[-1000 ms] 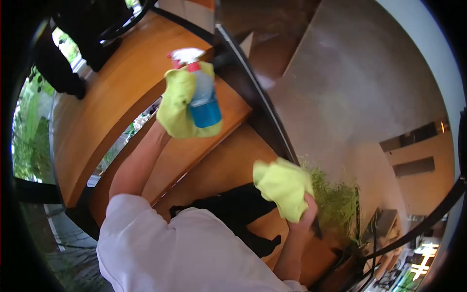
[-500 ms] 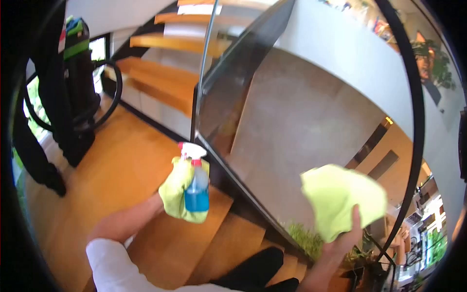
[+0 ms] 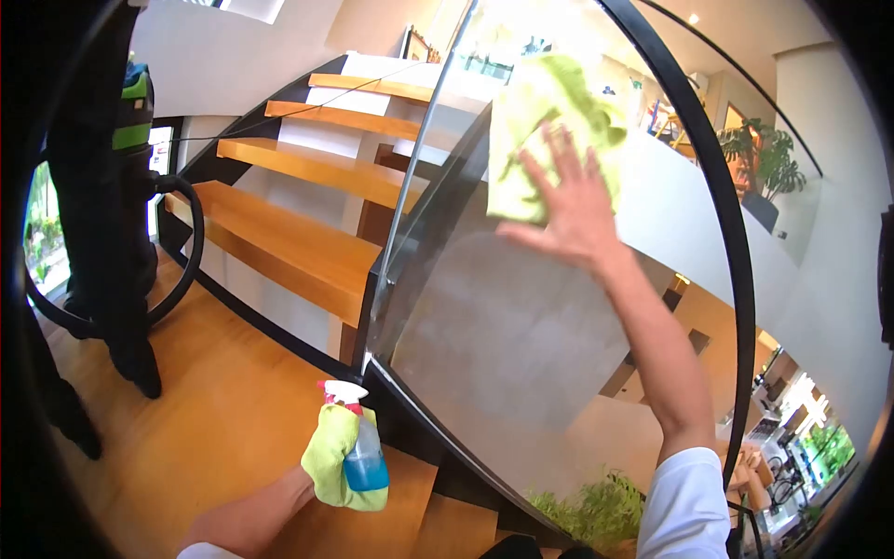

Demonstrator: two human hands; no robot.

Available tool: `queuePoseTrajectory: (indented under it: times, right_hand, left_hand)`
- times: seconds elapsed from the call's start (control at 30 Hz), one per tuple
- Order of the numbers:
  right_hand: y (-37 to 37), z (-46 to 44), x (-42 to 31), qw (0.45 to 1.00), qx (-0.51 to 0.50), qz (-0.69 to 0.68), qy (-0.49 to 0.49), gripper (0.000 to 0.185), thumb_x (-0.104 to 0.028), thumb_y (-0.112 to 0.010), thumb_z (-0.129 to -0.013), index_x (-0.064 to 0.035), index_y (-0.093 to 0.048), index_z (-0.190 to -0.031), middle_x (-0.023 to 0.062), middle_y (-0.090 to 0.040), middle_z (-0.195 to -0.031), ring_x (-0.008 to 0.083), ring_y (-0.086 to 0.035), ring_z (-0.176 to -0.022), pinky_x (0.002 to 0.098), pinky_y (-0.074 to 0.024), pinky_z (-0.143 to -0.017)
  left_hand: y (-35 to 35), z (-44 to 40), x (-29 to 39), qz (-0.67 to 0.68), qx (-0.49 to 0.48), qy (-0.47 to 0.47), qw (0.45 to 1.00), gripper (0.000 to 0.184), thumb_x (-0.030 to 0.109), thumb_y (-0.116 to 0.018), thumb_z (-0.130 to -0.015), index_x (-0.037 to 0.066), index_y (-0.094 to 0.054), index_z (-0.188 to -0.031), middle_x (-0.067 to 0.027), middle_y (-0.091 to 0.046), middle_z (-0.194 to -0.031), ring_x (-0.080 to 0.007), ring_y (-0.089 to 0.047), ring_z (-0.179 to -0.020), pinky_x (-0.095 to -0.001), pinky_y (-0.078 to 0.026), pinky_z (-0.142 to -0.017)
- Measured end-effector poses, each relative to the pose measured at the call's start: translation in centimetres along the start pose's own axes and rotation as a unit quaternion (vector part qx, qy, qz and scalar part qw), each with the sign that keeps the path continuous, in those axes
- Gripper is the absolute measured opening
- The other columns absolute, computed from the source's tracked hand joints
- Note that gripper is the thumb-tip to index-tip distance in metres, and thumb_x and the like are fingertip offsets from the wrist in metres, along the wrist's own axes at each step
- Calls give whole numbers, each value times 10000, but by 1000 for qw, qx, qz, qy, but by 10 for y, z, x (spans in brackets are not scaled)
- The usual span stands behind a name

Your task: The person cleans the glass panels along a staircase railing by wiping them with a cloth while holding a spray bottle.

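Note:
My left hand (image 3: pixel 300 483) is largely hidden by a yellow-green cloth (image 3: pixel 331 449) and grips a spray bottle (image 3: pixel 366 460) with blue liquid and a white and red trigger head. The bottle leans slightly, low in the view, above the wooden steps. Higher up, my right hand (image 3: pixel 570 210) lies flat with its fingers spread over a second yellow-green microfibre cloth (image 3: pixel 515 177). That cloth is spread against the glass panel (image 3: pixel 521 326) of the stair railing, its top edge crumpled.
A black curved handrail (image 3: pixel 722 196) borders the glass on the right. Open wooden stair treads (image 3: pixel 279 238) climb at the upper left. A person in dark clothes (image 3: pixel 98 186) stands at the left beside a black hose (image 3: pixel 196 247). Green plants (image 3: pixel 601 508) grow below the glass.
My right hand has moved up and left with its cloth, from in front of the lower glass to flat against the upper glass. The spray bottle sits lower in view; the view has tilted up.

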State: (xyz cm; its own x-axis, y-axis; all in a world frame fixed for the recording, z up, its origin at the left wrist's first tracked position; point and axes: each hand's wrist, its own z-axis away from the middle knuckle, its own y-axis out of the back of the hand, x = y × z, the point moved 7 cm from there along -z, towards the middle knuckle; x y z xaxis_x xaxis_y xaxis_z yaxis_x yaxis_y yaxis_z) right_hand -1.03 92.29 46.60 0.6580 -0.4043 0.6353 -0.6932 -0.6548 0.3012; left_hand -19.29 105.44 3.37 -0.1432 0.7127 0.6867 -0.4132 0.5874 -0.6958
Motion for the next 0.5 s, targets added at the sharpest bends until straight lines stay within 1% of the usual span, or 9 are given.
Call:
queuePoseTrajectory:
  times: [0.07,0.13,0.17,0.27,0.3,0.33,0.43,0.47,0.5]
  right_hand:
    - [-12,4,-35,998,-27,-38,45,755,-641,-651,-855,-176,-557,-1442,137,-335,-1622,373,-240,-1529,605,-206,-1221]
    - [-28,-1,-47,997,-10,-15,78,612,-602,-605,-904,-169,-633,-1335,111,-484,-1513,338,-363,-1471,613,-242,-1208]
    - [-33,-9,-47,996,24,1,88,483,-489,-599,-937,-162,-647,-1289,124,-548,-1423,342,-460,-1386,613,-254,-1205]
    - [-30,-58,-31,988,104,48,101,528,-410,-606,-925,-218,-576,-1416,184,-613,-1295,345,-538,-1278,600,-259,-1202]
    - [-31,-83,-17,986,122,60,95,582,-438,-568,-930,-247,-524,-1478,193,-635,-1261,346,-546,-1265,595,-269,-1195]
    - [-34,-113,-1,985,96,122,73,619,-488,-525,-932,-251,-498,-1503,194,-644,-1250,342,-549,-1260,585,-286,-1185]
    - [-24,-208,51,975,141,163,49,673,-581,-445,-928,-279,-459,-1530,175,-643,-1281,327,-555,-1263,542,-342,-1150]
    - [-19,-239,70,976,121,178,17,644,-523,-502,-934,-274,-461,-1527,174,-630,-1317,325,-541,-1287,537,-347,-1147]
    - [20,-263,56,979,16,181,-90,613,-459,-401,-1016,-34,-467,-1453,233,-489,-1414,347,-495,-1260,455,-401,-1127]
  left_hand:
    - [13,-8,-1,13,6,-12,1000,456,631,-664,-899,183,-583,-888,43,-557,-749,-109,-515,-619,-314,-437,-563]
    - [15,1,-1,53,32,9,998,439,622,-647,-918,186,-591,-916,27,-579,-765,-133,-545,-632,-332,-463,-571]
    - [16,0,-1,65,38,12,997,435,619,-642,-922,187,-593,-923,23,-584,-770,-139,-553,-635,-337,-469,-572]
    - [25,-5,-3,66,47,10,997,420,601,-649,-927,185,-597,-935,15,-593,-776,-154,-572,-650,-350,-489,-583]
    - [27,-7,-3,74,37,14,997,410,589,-655,-929,183,-597,-937,14,-591,-774,-156,-576,-655,-353,-493,-586]
    - [29,-9,-4,81,27,18,996,400,576,-661,-930,181,-597,-939,13,-590,-771,-159,-580,-660,-356,-498,-590]
    - [39,-22,-12,64,27,4,998,327,491,-693,-938,178,-601,-935,29,-587,-779,-126,-577,-674,-314,-483,-586]
    - [54,-36,-15,-12,73,-27,997,291,438,-707,-930,171,-599,-978,10,-607,-797,-131,-598,-701,-314,-497,-614]
    - [69,-51,-17,-88,119,-58,987,270,385,-721,-923,165,-597,-1020,-8,-627,-815,-135,-618,-729,-315,-510,-642]
